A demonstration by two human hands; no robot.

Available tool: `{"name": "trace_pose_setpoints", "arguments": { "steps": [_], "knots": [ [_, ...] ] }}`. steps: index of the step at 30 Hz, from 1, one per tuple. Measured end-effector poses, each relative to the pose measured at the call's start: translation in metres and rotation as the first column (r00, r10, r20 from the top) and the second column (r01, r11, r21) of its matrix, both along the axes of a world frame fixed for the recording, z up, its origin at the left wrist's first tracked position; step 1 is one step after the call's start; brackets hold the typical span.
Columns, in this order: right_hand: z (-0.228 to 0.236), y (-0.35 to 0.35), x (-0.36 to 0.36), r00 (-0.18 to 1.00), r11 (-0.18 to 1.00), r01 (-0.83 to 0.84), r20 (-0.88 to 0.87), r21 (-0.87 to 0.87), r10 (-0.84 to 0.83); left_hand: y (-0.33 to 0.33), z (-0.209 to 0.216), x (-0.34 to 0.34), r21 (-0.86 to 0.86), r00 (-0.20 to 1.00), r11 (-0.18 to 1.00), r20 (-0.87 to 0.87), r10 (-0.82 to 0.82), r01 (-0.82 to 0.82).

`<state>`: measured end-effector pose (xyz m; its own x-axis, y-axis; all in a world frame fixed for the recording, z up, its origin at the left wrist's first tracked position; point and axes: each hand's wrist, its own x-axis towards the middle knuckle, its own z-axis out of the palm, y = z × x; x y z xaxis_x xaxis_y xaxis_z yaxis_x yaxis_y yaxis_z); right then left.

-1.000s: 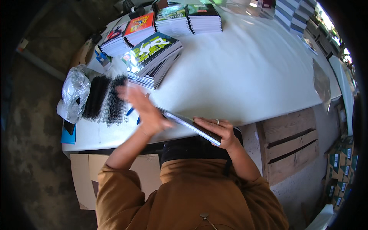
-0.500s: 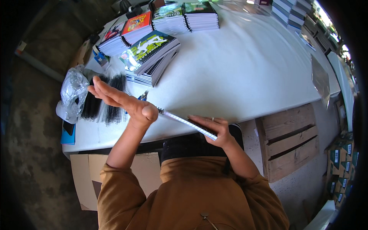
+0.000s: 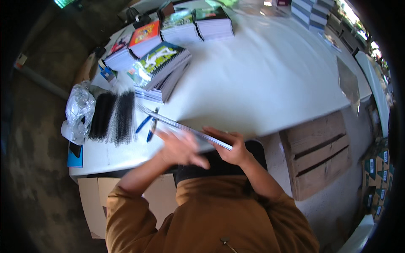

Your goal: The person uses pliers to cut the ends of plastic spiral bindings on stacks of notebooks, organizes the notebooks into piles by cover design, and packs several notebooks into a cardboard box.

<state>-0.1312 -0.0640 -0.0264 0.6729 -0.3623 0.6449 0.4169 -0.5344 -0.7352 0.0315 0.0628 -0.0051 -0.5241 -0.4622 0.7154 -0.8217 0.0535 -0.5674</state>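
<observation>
A: What has just changed?

B: The left hand (image 3: 179, 148), which was seen raised with its palm exposed half a second ago, is now lowered beside the notebook (image 3: 214, 140) and blurred by motion. A longer stretch of the coil (image 3: 160, 118) is also shown now, reaching past the notebook's far end toward the pliers (image 3: 144, 123)

A: And what is meant by that for the work?

B: Attention is judged to be centred on the coil along the notebook's edge, as the notebook is kept steady on one side and the other hand is left free

A: How are the two hands kept?

B: Apart. The notebook is gripped by the right hand (image 3: 231, 149) at its near end, above the person's lap and by the front edge of the bench (image 3: 270, 88). Nothing is seen to be held by the left, whose thumb is spread from the fingers; whether the coil is touched by it cannot be told

A: Are any containers seen?

B: A crumpled clear bag (image 3: 80, 110) is set at the left, beside the loose black coils (image 3: 102, 118); no contents can be made out. Below the bench a cardboard box (image 3: 90, 202) is partly shown, and cartons (image 3: 380, 175) are stacked at the far right; what is held inside them is not shown
</observation>
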Motion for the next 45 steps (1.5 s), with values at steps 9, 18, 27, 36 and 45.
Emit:
{"name": "trace_pose_setpoints", "arguments": {
  "steps": [9, 18, 27, 36, 45],
  "knots": [
    [0.001, 0.002, -0.002, 0.998, 0.997, -0.060, 0.002, -0.040, 0.060, 0.011, -0.040, -0.015, 0.169, 0.993, 0.978, 0.029, 0.115, -0.118],
    [0.008, 0.007, 0.003, 0.992, 0.984, 0.108, 0.085, -0.144, -0.096, 0.009, -0.033, -0.029, 0.181, 0.954, 0.966, -0.268, -0.132, 0.185],
    [-0.003, 0.020, 0.006, 0.947, 0.867, 0.321, 0.125, -0.382, -0.295, -0.003, -0.017, -0.020, -0.035, 0.914, 0.992, -0.385, -0.126, 0.121],
    [0.006, 0.028, 0.011, 0.966, 0.938, 0.251, 0.125, -0.238, -0.227, -0.029, 0.044, -0.013, -0.141, 0.898, 0.972, -0.378, -0.227, 0.187],
    [0.006, 0.011, 0.008, 0.998, 0.979, -0.055, -0.007, 0.197, 0.058, -0.007, -0.016, -0.048, 0.296, 0.882, 0.914, -0.456, -0.121, 0.278]
  ]
}}
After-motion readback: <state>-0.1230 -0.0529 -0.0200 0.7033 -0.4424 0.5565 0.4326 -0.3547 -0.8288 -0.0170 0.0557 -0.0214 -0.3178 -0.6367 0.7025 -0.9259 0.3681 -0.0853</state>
